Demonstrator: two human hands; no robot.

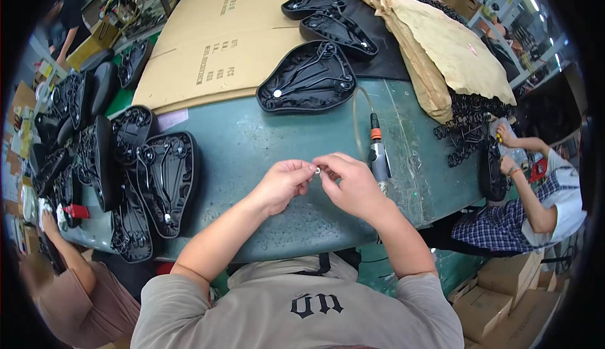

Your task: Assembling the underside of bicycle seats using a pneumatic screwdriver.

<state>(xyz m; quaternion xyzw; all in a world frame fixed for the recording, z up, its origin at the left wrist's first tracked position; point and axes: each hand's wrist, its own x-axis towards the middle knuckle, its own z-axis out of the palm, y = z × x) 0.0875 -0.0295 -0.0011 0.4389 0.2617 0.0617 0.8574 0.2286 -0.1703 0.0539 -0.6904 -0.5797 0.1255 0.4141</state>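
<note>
Left hand and right hand meet fingertip to fingertip above the green worktable, both pinched shut on a tiny silvery metal part (kind unclear). Grey pneumatic driver lies just beside the right hand; black saddle base further back.

Factory assembly workshop, shared bench. Green worktable fills centre. Black bicycle saddle shells, undersides up: one at 12 o'clock, stacked row at 9 o'clock, more toward 1 o'clock. Flattened cardboard sheet at 11 o'clock. Pneumatic hand tool with clear air hose at 3 o'clock. Pile of black wire parts at 2 o'clock. Seated co-worker at 3 o'clock, another at 8 o'clock. Cardboard boxes at 4 o'clock.
</note>
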